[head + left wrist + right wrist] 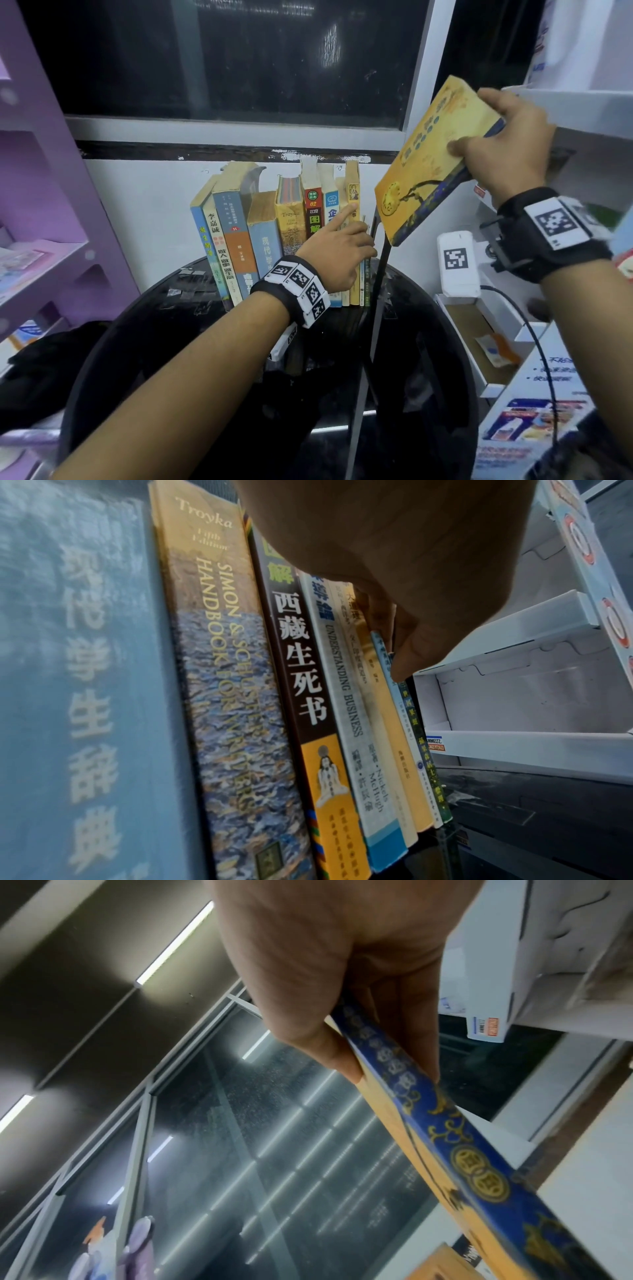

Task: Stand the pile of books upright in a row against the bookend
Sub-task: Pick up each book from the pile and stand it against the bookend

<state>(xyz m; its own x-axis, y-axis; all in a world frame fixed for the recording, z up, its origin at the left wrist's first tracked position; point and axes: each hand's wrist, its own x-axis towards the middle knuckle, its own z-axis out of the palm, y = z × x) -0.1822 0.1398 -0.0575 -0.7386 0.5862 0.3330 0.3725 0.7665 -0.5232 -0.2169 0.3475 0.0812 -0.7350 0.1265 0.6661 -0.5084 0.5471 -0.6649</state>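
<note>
Black table [178, 329], white shelving [582, 113] beside yellow book [431, 161]

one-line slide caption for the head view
Right hand holds yellow blue-spined book aloft; left hand steadies upright book row.

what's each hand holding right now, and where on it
The right hand grips the yellow book near its upper end, thumb on the cover, fingers behind the blue spine. The left hand holds nothing; its fingers rest against the row of upright books.
</note>
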